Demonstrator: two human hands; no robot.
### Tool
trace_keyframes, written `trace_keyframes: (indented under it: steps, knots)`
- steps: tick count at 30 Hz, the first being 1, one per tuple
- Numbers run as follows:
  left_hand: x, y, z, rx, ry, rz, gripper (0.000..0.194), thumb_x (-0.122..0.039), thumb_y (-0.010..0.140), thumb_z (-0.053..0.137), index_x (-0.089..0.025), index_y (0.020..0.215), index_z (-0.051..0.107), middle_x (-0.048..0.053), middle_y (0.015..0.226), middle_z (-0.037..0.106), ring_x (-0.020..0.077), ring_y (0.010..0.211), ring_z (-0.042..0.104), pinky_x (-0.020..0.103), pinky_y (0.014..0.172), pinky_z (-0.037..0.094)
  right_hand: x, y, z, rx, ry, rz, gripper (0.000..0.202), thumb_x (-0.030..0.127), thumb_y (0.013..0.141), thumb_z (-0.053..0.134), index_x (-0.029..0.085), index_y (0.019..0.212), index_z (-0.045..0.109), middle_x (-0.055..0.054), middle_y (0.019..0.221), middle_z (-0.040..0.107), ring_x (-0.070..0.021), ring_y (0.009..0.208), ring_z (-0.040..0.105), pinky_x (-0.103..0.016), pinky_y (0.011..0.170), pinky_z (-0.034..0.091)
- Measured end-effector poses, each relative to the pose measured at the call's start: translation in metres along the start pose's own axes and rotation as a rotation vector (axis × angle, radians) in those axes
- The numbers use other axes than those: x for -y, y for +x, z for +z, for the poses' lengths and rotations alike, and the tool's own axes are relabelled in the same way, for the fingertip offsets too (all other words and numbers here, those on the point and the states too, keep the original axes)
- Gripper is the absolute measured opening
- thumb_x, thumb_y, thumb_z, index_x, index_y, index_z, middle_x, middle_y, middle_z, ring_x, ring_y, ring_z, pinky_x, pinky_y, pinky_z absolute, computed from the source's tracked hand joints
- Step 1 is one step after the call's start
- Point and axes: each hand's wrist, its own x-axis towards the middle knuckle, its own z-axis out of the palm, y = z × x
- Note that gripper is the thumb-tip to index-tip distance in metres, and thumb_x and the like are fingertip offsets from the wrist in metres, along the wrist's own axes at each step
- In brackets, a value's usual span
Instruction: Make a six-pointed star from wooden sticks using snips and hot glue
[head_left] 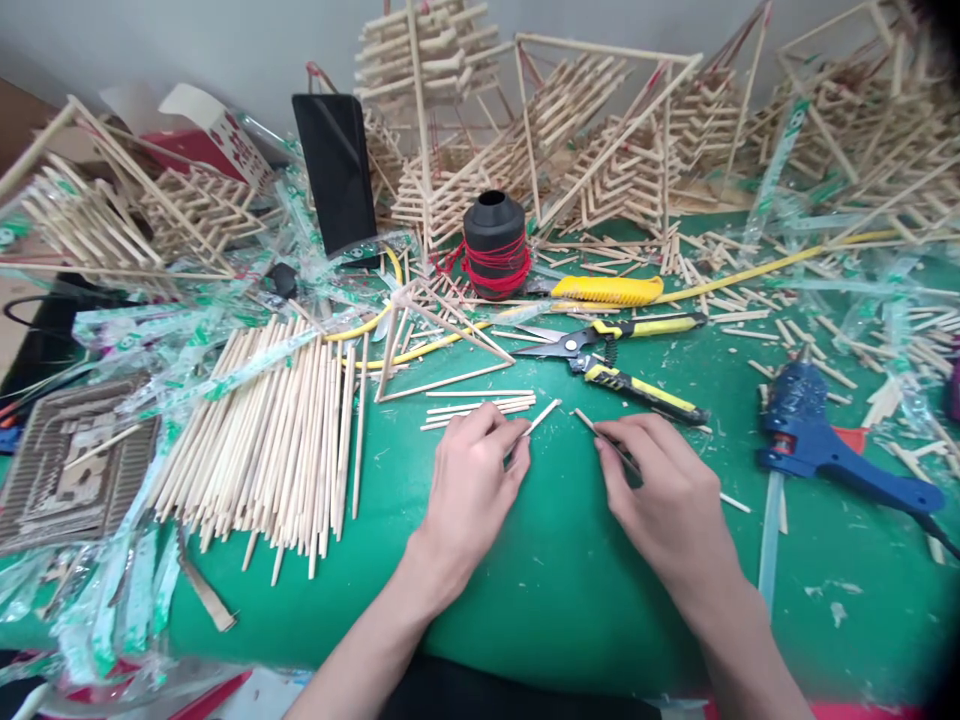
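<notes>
My left hand (476, 480) pinches a short wooden stick (546, 415) between thumb and fingertips, its free end pointing up and right. Facing it across a small gap, my right hand (671, 500) is closed on another thin wooden stick (584, 420), whose tip points up and left. Most of that stick is hidden by the fingers. Just beyond my left hand, several cut sticks (480, 404) lie side by side. Past my right hand rest spring-handled pruning shears (574, 345) with yellow and black grips, blades parted.
A large pile of long sticks (255, 440) lies left. A blue glue gun (802, 420) is at right. Behind are a red-thread spool (495, 250), a yellow cutter knife (607, 290), a black phone (334, 175) and stick-built frames (622, 180). Scraps and plastic wrappers surround them.
</notes>
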Motion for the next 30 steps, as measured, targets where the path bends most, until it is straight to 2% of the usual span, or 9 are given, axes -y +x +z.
trace_keyframes:
  steps: [4, 11, 16, 22, 27, 30]
  knots:
    - [-0.002, -0.001, 0.002, -0.013, 0.022, 0.019, 0.014, -0.011, 0.093, 0.064, -0.017, 0.093, 0.077, 0.002, 0.08, 0.063, 0.0175, 0.074, 0.061, 0.03, 0.071, 0.047, 0.003, 0.003, 0.001, 0.007, 0.022, 0.008, 0.011, 0.01, 0.095, 0.061, 0.012, 0.104, 0.068, -0.007, 0.091, 0.067, -0.0183, 0.084, 0.065, -0.031, 0.078, 0.052]
    - [-0.004, -0.003, -0.001, -0.072, 0.051, 0.026, 0.014, -0.01, 0.094, 0.063, -0.016, 0.099, 0.075, 0.003, 0.084, 0.065, 0.0186, 0.079, 0.061, 0.031, 0.074, 0.048, 0.014, 0.009, 0.003, 0.01, 0.047, 0.087, 0.011, 0.012, 0.095, 0.06, 0.014, 0.103, 0.068, -0.005, 0.09, 0.067, -0.0181, 0.082, 0.065, -0.031, 0.076, 0.052]
    - [-0.004, -0.006, -0.001, -0.056, 0.082, 0.025, 0.014, -0.01, 0.095, 0.063, -0.017, 0.095, 0.074, 0.002, 0.082, 0.064, 0.0176, 0.077, 0.06, 0.03, 0.073, 0.048, 0.019, 0.008, 0.01, 0.016, 0.066, 0.131, 0.013, 0.012, 0.096, 0.058, 0.016, 0.106, 0.067, -0.004, 0.09, 0.066, -0.0165, 0.079, 0.065, -0.029, 0.072, 0.052]
    - [-0.004, -0.009, 0.001, -0.079, 0.082, 0.007, 0.014, -0.011, 0.095, 0.062, -0.018, 0.094, 0.073, 0.002, 0.081, 0.063, 0.0167, 0.076, 0.059, 0.03, 0.073, 0.046, 0.011, 0.007, 0.01, 0.038, 0.056, 0.057, 0.012, 0.013, 0.097, 0.056, 0.018, 0.101, 0.066, -0.005, 0.087, 0.067, -0.018, 0.079, 0.064, -0.032, 0.074, 0.053]
    - [-0.005, -0.008, 0.001, -0.094, 0.079, 0.012, 0.015, -0.011, 0.096, 0.06, -0.017, 0.091, 0.073, 0.002, 0.08, 0.063, 0.0169, 0.076, 0.058, 0.03, 0.073, 0.045, 0.002, 0.009, 0.006, -0.059, -0.076, 0.135, 0.013, 0.015, 0.097, 0.056, 0.017, 0.101, 0.069, -0.008, 0.09, 0.07, -0.0203, 0.08, 0.067, -0.034, 0.074, 0.054]
    - [-0.005, -0.008, 0.002, -0.093, 0.084, 0.021, 0.015, -0.011, 0.096, 0.06, -0.017, 0.091, 0.073, 0.002, 0.08, 0.062, 0.0172, 0.076, 0.058, 0.03, 0.073, 0.045, 0.004, 0.007, 0.006, -0.038, -0.06, 0.101, 0.015, 0.014, 0.097, 0.057, 0.015, 0.104, 0.069, -0.008, 0.091, 0.07, -0.0192, 0.079, 0.067, -0.033, 0.074, 0.054]
